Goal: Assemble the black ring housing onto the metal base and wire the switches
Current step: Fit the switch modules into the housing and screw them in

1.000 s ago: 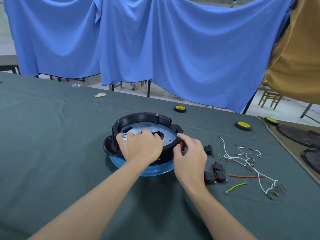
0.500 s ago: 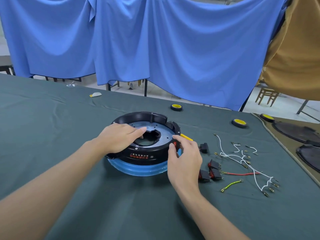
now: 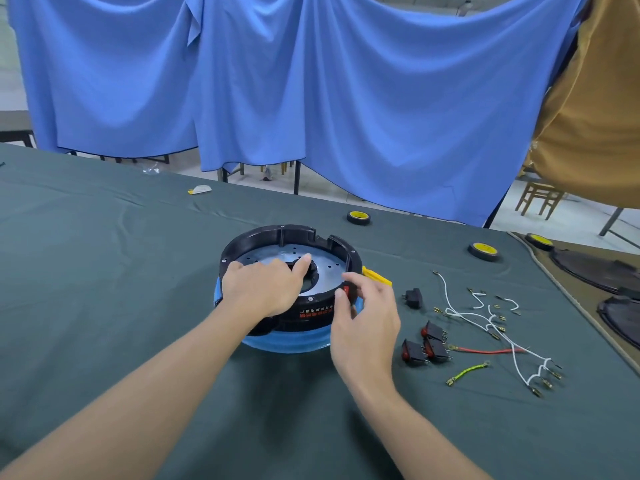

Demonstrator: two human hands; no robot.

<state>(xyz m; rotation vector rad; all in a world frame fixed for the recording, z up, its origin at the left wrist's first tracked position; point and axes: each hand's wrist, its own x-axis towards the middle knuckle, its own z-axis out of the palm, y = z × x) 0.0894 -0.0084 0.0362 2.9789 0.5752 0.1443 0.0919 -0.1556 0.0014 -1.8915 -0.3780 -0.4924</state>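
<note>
The black ring housing [image 3: 277, 237] sits around the perforated metal base [image 3: 329, 268], both on a blue round part [image 3: 287, 341] on the green cloth. My left hand [image 3: 263, 289] lies over the ring's near left rim, fingers reaching into the base's centre hole. My right hand [image 3: 367, 320] pinches a red rocker switch [image 3: 347, 291] at the ring's near right wall. Three more red switches [image 3: 424, 344] lie to the right, a small black part [image 3: 412, 297] beyond them, with white wires [image 3: 485, 318], a red wire [image 3: 488, 350] and a green-yellow wire [image 3: 467, 371].
A yellow piece [image 3: 377, 277] sticks out beside the ring's right side. Three yellow-and-black tape rolls [image 3: 358, 217] [image 3: 484, 251] [image 3: 538, 241] lie along the far edge. Dark round covers [image 3: 595, 271] rest at the far right. Blue cloth hangs behind the table.
My left hand has shifted from the ring's left side onto its near rim, fingers in the centre hole. The right hand stays at the red switch on the ring's right wall.
</note>
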